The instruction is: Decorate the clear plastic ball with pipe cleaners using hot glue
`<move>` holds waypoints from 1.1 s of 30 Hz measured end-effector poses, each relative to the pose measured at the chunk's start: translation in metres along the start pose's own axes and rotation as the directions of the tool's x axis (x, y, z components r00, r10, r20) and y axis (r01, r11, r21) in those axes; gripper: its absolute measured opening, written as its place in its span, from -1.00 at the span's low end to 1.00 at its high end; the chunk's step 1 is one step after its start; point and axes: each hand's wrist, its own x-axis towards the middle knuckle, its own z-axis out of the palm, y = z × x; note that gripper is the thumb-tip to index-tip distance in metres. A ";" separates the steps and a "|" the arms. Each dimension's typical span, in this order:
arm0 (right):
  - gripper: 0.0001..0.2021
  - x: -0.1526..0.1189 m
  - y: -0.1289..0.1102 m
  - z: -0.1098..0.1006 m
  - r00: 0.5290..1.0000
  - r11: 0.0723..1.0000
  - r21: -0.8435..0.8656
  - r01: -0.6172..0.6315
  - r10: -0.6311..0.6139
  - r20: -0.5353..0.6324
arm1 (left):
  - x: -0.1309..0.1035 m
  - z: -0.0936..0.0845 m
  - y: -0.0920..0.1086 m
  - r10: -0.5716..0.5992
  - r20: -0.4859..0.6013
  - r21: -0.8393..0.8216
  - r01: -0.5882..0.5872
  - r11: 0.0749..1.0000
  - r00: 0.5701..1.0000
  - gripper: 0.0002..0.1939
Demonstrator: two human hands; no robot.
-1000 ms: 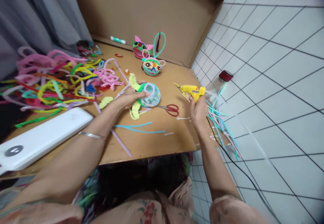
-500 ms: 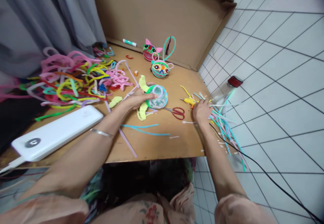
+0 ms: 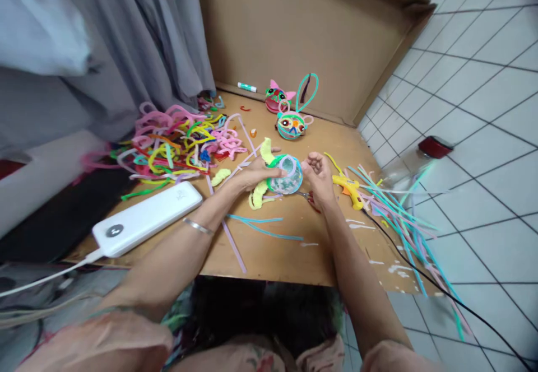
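Note:
My left hand (image 3: 258,175) grips a round pipe-cleaner craft ball (image 3: 290,184), thumb on top. The ball is pale blue and clear-looking, with a green edge, a lilac ring and fuzzy yellow pieces (image 3: 266,152) at its side. Close against the ball's right edge is my right hand (image 3: 319,176), fingers curled in; whatever they pinch is hidden. Beneath that hand, red-handled scissors (image 3: 313,201) are partly covered. A yellow glue gun (image 3: 351,191) lies just right of it, its black cord trailing off. One loose yellow fuzzy piece (image 3: 221,177) rests left of the ball.
Two finished-looking animal heads (image 3: 291,125) stand behind, near a cardboard panel (image 3: 302,36). A heap of coloured pipe cleaners (image 3: 172,139) and a white power bank (image 3: 147,218) lie left. To the right are straight stems (image 3: 390,209) and a red-lidded jar (image 3: 435,147). Blue stems (image 3: 269,230) lie in front.
My right hand has let go of the glue gun and moved left to the ball's edge. The left hand still grips the ball. The whole view has shifted.

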 end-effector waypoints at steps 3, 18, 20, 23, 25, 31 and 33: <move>-0.33 -0.003 0.006 0.001 0.983 0.981 0.134 -0.139 0.121 0.137 | -0.001 0.000 0.002 0.017 -0.014 0.055 -0.016 0.998 1.000 0.12; 0.15 -0.005 -0.007 -0.018 0.891 0.950 0.142 -0.279 0.201 0.407 | -0.001 -0.001 0.010 0.195 0.147 0.403 -0.239 0.883 0.970 -0.06; 0.15 -0.005 -0.007 -0.020 0.887 0.962 0.111 -0.250 0.181 0.425 | -0.002 0.000 0.012 0.205 0.160 0.405 -0.254 0.878 0.965 -0.03; 0.12 -0.003 -0.009 -0.021 0.887 0.979 0.056 -0.196 0.153 0.437 | -0.003 0.001 0.013 0.190 0.173 0.397 -0.245 0.885 0.967 0.03; 0.10 -0.002 -0.009 -0.022 0.888 0.985 0.025 -0.170 0.142 0.436 | -0.002 0.001 0.012 0.179 0.164 0.386 -0.230 0.893 0.970 0.05; 0.05 0.000 -0.001 -0.024 0.927 0.982 -0.009 -0.187 0.179 0.330 | 0.001 -0.008 0.013 0.351 -0.203 0.326 -0.275 0.905 0.914 -0.40; -0.01 -0.001 0.003 -0.023 0.941 0.979 0.002 -0.202 0.194 0.276 | -0.002 -0.010 0.020 0.388 -0.286 0.298 -0.304 0.905 0.876 -0.55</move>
